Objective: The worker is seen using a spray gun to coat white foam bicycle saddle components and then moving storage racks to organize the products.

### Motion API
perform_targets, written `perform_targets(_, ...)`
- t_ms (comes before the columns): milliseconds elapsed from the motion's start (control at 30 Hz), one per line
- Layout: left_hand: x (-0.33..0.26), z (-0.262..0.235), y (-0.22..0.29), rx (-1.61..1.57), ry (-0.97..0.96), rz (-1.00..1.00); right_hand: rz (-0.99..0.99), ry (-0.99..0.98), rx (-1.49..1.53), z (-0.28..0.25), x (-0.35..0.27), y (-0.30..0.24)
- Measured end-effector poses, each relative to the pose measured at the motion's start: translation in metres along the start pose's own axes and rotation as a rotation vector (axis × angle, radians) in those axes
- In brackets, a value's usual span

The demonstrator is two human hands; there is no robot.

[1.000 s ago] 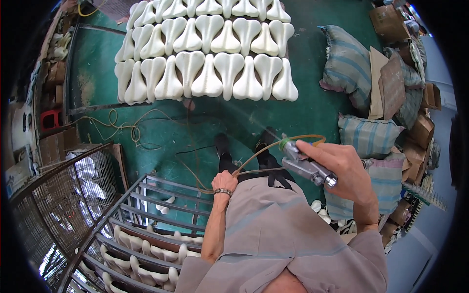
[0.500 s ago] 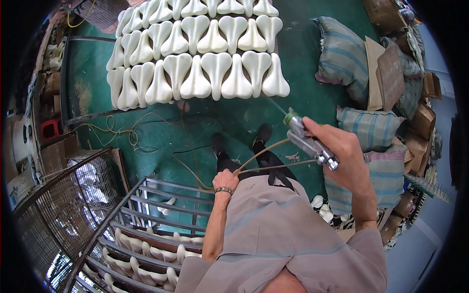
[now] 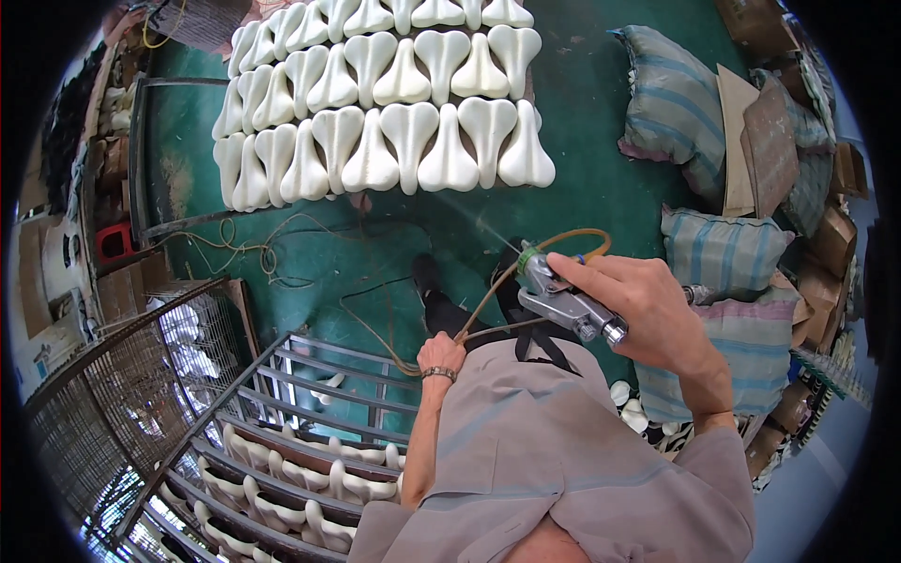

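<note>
Held in my right hand (image 3: pixel 652 305) is a metal spray gun (image 3: pixel 574 308) with a green ring at its nozzle. A fine mist (image 3: pixel 481 225) leaves the nozzle toward the rows of white bicycle saddle pads (image 3: pixel 410 136). These pads lie side by side, wide and narrow ends alternating, in several rows ahead of me. My left hand (image 3: pixel 441 354) is closed around tan hoses (image 3: pixel 485 305) at my waist, left of the gun. One hose loops up behind the gun. Fingers of the right hand wrap its handle, so the trigger is mostly hidden.
A metal rack (image 3: pixel 310 361) at the lower left carries more white pads (image 3: pixel 324 479). Wire mesh cages (image 3: pixel 141 375) stand beyond it. Hoses (image 3: pixel 267 258) trail over the green floor. Striped sacks (image 3: pixel 671 108) and cardboard boxes (image 3: pixel 826 235) line the right side.
My right hand has brought the spray gun left and slightly nearer to me, and the hose now arcs above it. Mist shows in both frames. My left hand keeps its grip on the hoses.
</note>
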State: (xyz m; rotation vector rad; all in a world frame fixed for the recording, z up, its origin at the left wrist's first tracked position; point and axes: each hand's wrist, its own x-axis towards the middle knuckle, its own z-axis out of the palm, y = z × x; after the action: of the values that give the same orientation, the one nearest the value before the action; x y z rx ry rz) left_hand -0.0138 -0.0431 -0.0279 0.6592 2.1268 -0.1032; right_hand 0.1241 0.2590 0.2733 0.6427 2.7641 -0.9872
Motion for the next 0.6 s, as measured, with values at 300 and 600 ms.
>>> perform_targets(300, -0.018, 0.054, 0.044, -0.02, 0.056, -0.026, 0.011, 0.185, 0.029, -0.008, -0.059, 0.056)
perform_targets(600, -0.033, 0.062, 0.067, 0.003, 0.018, -0.009, 0.015, 0.347, 0.046, -0.011, -0.086, 0.081)
